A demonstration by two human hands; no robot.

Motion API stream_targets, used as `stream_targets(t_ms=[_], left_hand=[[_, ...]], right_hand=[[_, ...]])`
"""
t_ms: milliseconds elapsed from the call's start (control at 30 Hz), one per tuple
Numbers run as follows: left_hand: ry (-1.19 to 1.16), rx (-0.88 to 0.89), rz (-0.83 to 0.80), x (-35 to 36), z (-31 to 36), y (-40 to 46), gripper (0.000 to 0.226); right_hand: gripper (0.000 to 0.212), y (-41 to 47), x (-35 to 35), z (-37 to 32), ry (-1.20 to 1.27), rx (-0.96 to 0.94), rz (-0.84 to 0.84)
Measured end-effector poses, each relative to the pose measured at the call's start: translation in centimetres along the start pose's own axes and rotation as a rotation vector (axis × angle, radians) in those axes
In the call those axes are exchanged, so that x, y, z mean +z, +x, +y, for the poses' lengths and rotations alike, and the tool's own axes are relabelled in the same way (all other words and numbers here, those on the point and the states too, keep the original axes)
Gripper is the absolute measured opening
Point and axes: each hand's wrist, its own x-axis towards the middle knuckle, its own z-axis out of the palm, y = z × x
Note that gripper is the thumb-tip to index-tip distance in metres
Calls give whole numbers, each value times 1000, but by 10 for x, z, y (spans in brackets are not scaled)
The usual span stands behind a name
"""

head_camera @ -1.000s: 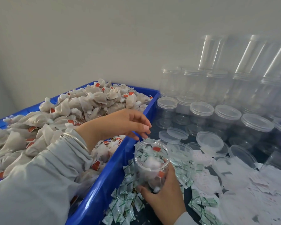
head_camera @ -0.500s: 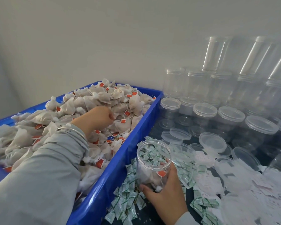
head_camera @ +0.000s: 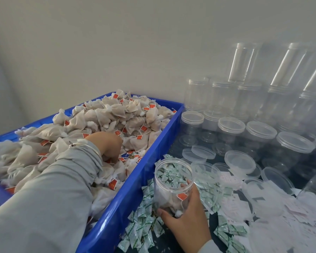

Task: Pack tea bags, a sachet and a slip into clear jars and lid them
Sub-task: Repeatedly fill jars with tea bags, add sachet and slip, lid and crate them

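Note:
A blue crate (head_camera: 133, 181) on the left is heaped with white tea bags (head_camera: 106, 117) bearing red tags. My left hand (head_camera: 108, 146) reaches down into the pile near the crate's right wall, its fingertips buried among the bags; whether they pinch one is hidden. My right hand (head_camera: 186, 218) grips an open clear jar (head_camera: 172, 183) upright beside the crate. The jar holds a few tea bags at its bottom. Green-and-white sachets (head_camera: 144, 232) lie strewn around the jar. White paper slips (head_camera: 274, 225) are spread to the right.
Loose clear lids (head_camera: 240, 161) lie beyond the jar. Lidded empty jars (head_camera: 231, 133) stand in rows at the right, with more jars stacked against the wall behind (head_camera: 244, 99). A pale wall closes the back.
My left hand left the jar's mouth, swung left into the crate and dug down into the tea bags. My right hand kept hold of the jar.

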Motion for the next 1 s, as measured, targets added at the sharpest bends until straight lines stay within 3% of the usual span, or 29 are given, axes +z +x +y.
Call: stream_targets(t_ms=[267, 433, 533, 667, 867, 1000], left_hand=[[-322, -5, 358, -11, -2, 8, 15], [-881, 83, 517, -18, 3, 7, 19], [-1370, 249, 403, -25, 10, -2, 21], [-1680, 488, 183, -31, 19, -20, 26], [-1635, 801, -99, -30, 31, -39, 30], [-1504, 893, -265, -24, 37, -41, 28]], right_hand=[[120, 0, -1, -2, -28, 11, 0], [121, 0, 1, -1, -38, 27, 5], [123, 1, 3, 0, -41, 38, 4], [124, 1, 3, 2, -44, 46, -1], [116, 1, 3, 2, -22, 49, -1], [117, 0, 2, 0, -37, 39, -10]])
